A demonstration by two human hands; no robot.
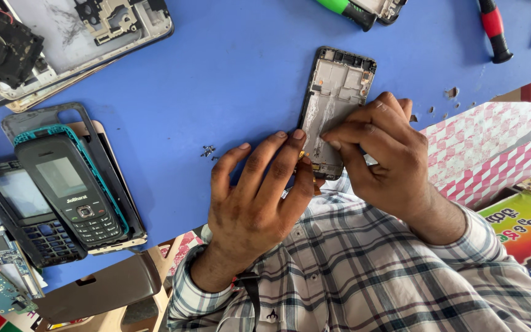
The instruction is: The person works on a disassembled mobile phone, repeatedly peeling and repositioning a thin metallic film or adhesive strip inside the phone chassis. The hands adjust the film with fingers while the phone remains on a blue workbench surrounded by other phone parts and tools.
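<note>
Fingertips of both my hands meet at the near end of a black-edged, opened smartphone frame with a bare grey metal inside (334, 101), which lies flat on the blue tabletop (241, 67). On my left hand (256, 206) the fingers are stretched out, tips pressing the frame's near left edge by a small gold-coloured part (303, 155). My right hand (383, 154) curls, thumb and forefinger pinched on the frame's lower inside; what they grip I cannot tell. Just left of my left fingers lie tiny dark screws (208, 150). Farther left sits a black keypad phone (72, 187). Beyond the frame, a red-handled screwdriver (494, 31).
</note>
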